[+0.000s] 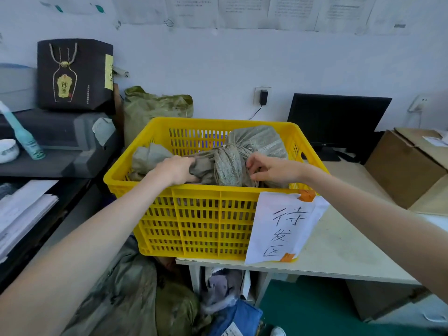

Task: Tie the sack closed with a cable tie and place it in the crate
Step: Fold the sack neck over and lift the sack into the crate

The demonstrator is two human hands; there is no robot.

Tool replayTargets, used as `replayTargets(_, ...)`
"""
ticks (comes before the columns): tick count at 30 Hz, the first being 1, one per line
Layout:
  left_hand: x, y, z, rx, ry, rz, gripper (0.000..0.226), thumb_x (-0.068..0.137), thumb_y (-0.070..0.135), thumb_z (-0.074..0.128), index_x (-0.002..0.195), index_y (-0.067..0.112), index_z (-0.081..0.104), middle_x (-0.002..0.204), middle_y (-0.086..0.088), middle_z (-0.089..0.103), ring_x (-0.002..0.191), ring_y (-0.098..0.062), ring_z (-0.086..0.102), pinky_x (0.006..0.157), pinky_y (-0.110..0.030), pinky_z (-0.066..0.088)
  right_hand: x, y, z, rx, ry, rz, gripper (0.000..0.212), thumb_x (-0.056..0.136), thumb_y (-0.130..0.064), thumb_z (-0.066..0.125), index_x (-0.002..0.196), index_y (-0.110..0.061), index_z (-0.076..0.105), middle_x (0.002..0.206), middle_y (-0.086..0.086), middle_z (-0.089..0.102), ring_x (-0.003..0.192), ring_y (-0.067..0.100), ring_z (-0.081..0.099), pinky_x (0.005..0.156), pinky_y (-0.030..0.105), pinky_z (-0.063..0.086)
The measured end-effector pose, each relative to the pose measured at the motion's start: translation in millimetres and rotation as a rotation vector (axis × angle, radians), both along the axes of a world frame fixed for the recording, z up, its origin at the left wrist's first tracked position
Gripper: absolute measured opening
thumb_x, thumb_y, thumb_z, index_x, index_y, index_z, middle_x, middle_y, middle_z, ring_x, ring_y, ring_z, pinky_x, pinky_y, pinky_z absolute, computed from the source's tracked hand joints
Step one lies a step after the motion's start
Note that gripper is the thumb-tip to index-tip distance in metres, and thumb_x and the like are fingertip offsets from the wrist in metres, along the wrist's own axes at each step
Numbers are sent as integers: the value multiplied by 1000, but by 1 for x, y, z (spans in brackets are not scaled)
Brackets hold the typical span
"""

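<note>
A grey-green woven sack [257, 141] lies inside the yellow slatted crate [194, 214], its neck bunched and cinched by a pale tie near the top. My left hand [175, 169] is closed on a fold of the sack's cloth at the near left. My right hand [269, 168] pinches the sack's fabric on the right side, fingers curled into it. Both forearms reach over the crate's near rim. The lower part of the sack is hidden behind the crate wall.
The crate stands on a pale table [339, 251] and carries a handwritten paper label [281, 226]. A black monitor [337, 120] and cardboard boxes [407, 166] are to the right. A dark gift bag [75, 73] and printer sit left. More sacks [126, 299] lie on the floor.
</note>
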State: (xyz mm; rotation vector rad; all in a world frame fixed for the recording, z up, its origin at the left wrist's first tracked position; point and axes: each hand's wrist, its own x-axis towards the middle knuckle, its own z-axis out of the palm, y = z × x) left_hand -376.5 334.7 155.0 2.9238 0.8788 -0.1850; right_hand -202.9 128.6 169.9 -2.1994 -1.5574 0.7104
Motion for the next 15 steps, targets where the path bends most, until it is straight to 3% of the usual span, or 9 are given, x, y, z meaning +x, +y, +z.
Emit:
replayTargets(3,2,-1,10,-68,194,-72,34,91,36,59,110,8,62,101,-8,62,90,-27,56,78,-37,47,-5,3,5,-7,4,-6,48,96,-24,50,138,-28,26,113,-1,58,107,18,54,94,32,38)
replayTargets(6,3,4,16,-283,312,11,37,94,40,50,108,11,68,99,-3,66,84,-18,61,77,-35,51,-3,6,5,-50,-22,9,48,98,-23,46,142,-26,28,117,1,57,110,17,51,94,31,36)
replayTargets(8,4,10,19,-473,340,144,36,94,40,47,101,11,68,89,-5,69,72,-18,61,66,-32,49,-2,6,2,-82,-13,11,44,99,-25,44,141,-26,32,123,0,55,116,17,49,99,32,36)
replayTargets(10,5,13,19,-567,356,211,32,94,37,50,107,13,66,97,-9,72,81,-24,66,70,-33,49,-1,9,0,-106,-27,21,44,99,-29,42,142,-28,32,133,0,52,124,17,46,103,31,32)
replayTargets(13,5,14,18,-501,388,183,34,94,37,50,114,13,65,106,-9,70,90,-26,66,77,-37,51,-5,11,2,-124,-35,26,45,101,-29,40,144,-28,31,144,-2,43,132,16,38,104,26,26)
replayTargets(15,2,10,22,-455,412,161,35,95,39,47,102,12,68,85,-6,65,67,-20,58,63,-34,45,-7,10,3,-111,9,26,44,101,-27,40,144,-26,32,147,-2,39,133,16,36,109,30,26)
